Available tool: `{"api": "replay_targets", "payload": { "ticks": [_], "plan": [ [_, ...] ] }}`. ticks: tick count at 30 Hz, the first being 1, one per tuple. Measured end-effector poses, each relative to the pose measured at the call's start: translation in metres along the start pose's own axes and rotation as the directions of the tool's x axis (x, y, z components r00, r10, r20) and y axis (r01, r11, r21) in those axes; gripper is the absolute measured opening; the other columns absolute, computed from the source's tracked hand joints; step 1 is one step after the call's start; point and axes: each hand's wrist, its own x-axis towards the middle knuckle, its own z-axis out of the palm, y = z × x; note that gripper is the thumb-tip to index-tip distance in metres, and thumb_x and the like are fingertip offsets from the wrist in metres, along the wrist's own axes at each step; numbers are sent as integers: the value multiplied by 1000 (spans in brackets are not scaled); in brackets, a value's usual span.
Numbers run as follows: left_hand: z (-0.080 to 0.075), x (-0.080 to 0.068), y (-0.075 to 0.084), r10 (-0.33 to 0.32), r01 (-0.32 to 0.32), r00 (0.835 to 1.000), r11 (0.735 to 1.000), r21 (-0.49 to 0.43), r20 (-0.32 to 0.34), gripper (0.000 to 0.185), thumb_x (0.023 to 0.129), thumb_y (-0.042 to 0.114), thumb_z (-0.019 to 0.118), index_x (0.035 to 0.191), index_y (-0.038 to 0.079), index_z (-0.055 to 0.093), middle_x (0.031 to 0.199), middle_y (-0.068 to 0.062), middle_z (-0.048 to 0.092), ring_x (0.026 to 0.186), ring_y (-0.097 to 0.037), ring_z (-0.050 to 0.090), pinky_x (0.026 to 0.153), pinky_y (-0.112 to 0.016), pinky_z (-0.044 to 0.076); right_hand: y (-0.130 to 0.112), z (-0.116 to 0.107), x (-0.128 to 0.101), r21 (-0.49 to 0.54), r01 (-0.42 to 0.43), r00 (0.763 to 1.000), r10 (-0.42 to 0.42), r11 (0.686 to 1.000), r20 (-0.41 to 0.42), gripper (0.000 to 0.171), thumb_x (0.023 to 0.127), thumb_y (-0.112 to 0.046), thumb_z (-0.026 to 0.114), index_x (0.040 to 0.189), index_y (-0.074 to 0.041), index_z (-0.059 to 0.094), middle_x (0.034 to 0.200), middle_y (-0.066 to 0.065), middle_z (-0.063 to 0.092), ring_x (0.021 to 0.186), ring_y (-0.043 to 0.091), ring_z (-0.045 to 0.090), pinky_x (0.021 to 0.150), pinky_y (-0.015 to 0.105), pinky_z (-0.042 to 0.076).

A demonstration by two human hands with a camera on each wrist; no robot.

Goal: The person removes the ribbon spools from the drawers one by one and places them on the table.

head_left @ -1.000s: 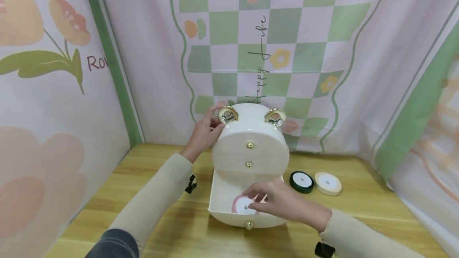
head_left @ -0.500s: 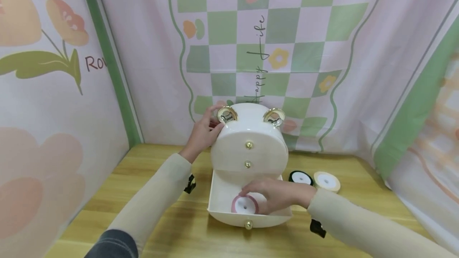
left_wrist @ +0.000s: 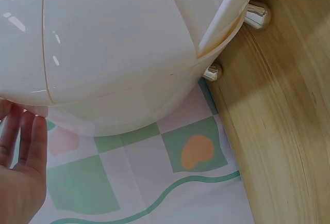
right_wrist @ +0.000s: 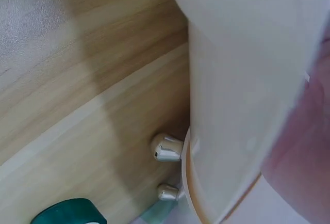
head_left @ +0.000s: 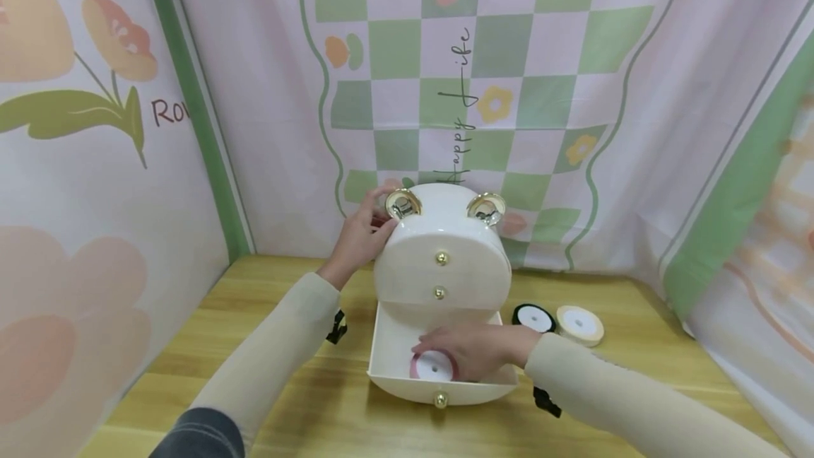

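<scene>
A white bear-shaped storage box (head_left: 439,271) with gold ears stands on the table, its bottom drawer (head_left: 381,345) pulled out. In the drawer a pink ribbon spool (head_left: 434,365) with white faces leans or lies near the front wall. My right hand (head_left: 467,350) reaches in from the right, its fingers curled round the spool's far rim; the thumb is hidden. In the right wrist view, the drawer's side wall (right_wrist: 242,79) covers most of that hand. My left hand (head_left: 362,235) rests against the box beside the left ear (head_left: 404,203); its fingers (left_wrist: 37,141) touch the box edge, fairly straight.
Right of the box, a dark green ribbon spool (head_left: 534,318) and a cream ribbon spool (head_left: 580,324) lie side by side on the wooden table (head_left: 305,366). A patterned curtain (head_left: 559,161) hangs behind the box, and another cloth (head_left: 95,232) hangs at the left.
My right hand has moved from above the pink spool, down into the drawer, then left along its far rim. The spool shows fully in place in the drawer. My left hand stays put.
</scene>
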Motion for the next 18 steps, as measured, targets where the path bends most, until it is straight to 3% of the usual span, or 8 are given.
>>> {"api": "replay_targets", "payload": {
  "ticks": [4, 12, 18],
  "plan": [
    [1, 1, 0, 0, 0, 1000, 1000, 1, 1, 54, 100, 15, 63, 147, 26, 38, 101, -11, 66, 92, -27, 67, 82, -39, 58, -2, 3, -1, 29, -46, 999, 46, 998, -1, 59, 89, -18, 76, 143, -26, 55, 144, 0, 54, 131, 18, 50, 109, 38, 41],
    [0, 0, 3, -10, 10, 1000, 1000, -1, 1, 54, 101, 14, 63, 147, 27, 38, 100, -11, 65, 93, -27, 67, 82, -38, 58, -1, 4, 0, 72, -35, 999, 36, 997, -21, 59, 84, -13, 81, 137, -25, 58, 128, -9, 58, 118, 8, 53, 104, 31, 43],
    [0, 0, 2, -11, 11, 1000, 1000, -2, 0, 55, 100, 13, 63, 147, 27, 38, 100, -10, 65, 93, -26, 67, 82, -38, 58, 0, 4, 0, 78, -45, 999, 46, 996, -9, 62, 82, -12, 81, 137, -25, 57, 127, -9, 58, 117, 7, 52, 104, 31, 43]
  ]
}}
